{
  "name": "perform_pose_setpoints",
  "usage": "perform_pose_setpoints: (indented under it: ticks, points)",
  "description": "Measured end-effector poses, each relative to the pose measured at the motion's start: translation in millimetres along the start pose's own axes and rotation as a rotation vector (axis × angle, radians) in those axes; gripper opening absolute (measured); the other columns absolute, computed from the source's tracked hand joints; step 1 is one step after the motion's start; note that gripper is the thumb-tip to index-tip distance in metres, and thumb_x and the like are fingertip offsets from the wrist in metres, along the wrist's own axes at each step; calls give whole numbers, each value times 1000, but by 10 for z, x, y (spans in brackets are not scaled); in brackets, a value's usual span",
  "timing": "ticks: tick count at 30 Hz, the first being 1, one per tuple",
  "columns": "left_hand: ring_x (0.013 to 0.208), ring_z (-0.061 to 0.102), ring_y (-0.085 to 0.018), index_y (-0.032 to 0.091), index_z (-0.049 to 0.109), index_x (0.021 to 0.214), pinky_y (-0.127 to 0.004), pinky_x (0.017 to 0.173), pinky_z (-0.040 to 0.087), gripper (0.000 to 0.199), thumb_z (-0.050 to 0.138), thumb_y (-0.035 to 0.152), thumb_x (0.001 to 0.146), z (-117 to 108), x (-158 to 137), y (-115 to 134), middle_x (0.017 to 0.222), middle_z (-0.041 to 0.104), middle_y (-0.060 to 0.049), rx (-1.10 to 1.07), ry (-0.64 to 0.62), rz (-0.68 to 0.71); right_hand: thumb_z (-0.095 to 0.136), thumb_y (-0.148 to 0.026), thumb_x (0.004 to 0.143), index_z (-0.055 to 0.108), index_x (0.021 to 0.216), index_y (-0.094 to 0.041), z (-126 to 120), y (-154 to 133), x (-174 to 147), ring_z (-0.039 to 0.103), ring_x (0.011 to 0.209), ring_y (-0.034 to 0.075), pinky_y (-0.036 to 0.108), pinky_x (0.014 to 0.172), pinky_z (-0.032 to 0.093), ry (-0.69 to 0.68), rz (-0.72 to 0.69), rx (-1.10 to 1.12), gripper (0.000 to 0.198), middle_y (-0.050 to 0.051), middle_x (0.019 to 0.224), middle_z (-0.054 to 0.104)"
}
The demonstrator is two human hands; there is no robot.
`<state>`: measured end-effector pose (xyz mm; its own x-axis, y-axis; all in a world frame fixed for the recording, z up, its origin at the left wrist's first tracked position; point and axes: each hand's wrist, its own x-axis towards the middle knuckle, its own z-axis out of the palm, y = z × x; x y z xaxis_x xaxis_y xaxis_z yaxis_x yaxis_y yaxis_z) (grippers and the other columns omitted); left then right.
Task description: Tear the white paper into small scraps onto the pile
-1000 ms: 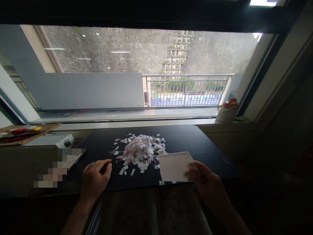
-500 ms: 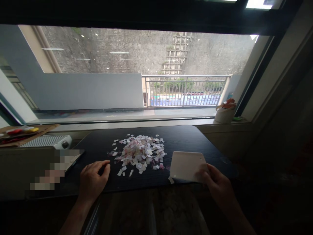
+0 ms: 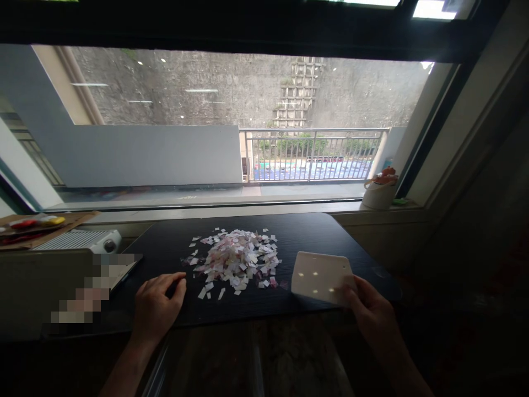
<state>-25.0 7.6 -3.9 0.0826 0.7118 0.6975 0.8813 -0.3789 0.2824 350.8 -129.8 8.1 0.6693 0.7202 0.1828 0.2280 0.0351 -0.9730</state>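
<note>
My right hand [image 3: 370,303] grips a flat white board [image 3: 320,275] with rounded corners by its right edge. A small hole shows near its upper right corner, and spots of light gleam on its face. The board is held tilted over the right part of a black table [image 3: 306,229]. To its left lies a loose heap of small paper scraps [image 3: 237,256], mostly white with some pinkish ones. Left of the heap my left hand [image 3: 159,300] rests at the table's near side, its fingers curled in and thumb close to the forefinger, with nothing visible between them.
A blurred-out flat item [image 3: 119,270] lies on the table's left. Beyond it stand a white appliance with a knob [image 3: 109,245] and a piece of cardboard [image 3: 78,219] bearing coloured things. A white pot [image 3: 378,193] sits on the windowsill [image 3: 264,211] along the far edge.
My right hand has shifted the board slightly right and changed its tilt, so light spots now show on it. The scrap at its lower left corner is no longer visible. My left hand stays put.
</note>
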Motion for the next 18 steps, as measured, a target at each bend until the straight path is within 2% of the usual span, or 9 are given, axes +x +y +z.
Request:
perform_pose_setpoints:
  ticks: [3, 7, 14, 18]
  points:
    - [80, 67, -27, 21, 67, 78, -42, 81, 46, 30, 44, 39, 79, 2, -1, -4, 81, 74, -7, 0, 4, 6, 62, -46, 72, 67, 99, -14, 92, -47, 19, 62, 59, 19, 27, 49, 50, 26, -54, -10, 42, 3, 71, 70]
    - [79, 67, -26, 22, 67, 77, -41, 80, 47, 29, 44, 40, 79, 1, -1, 1, 81, 74, -6, 16, 18, 4, 61, -45, 73, 69, 96, -15, 195, -111, -23, 64, 62, 20, 28, 52, 51, -34, -94, -12, 38, 4, 74, 72]
    - [79, 67, -26, 22, 67, 78, -41, 80, 46, 29, 44, 40, 79, 6, -3, 11, 81, 74, -5, 13, 22, 2, 62, -48, 73, 67, 102, -14, 210, -94, -7, 67, 66, 22, 29, 52, 54, -32, -75, -22, 44, 7, 79, 73]
    - [78, 67, -25, 22, 67, 77, -41, 80, 45, 27, 45, 38, 79, 8, -3, 25, 80, 73, -5, -9, 21, -2, 62, -48, 74, 67, 99, -15, 338, -88, -123, 69, 67, 23, 29, 53, 55, -155, -54, 13, 42, 6, 79, 75]
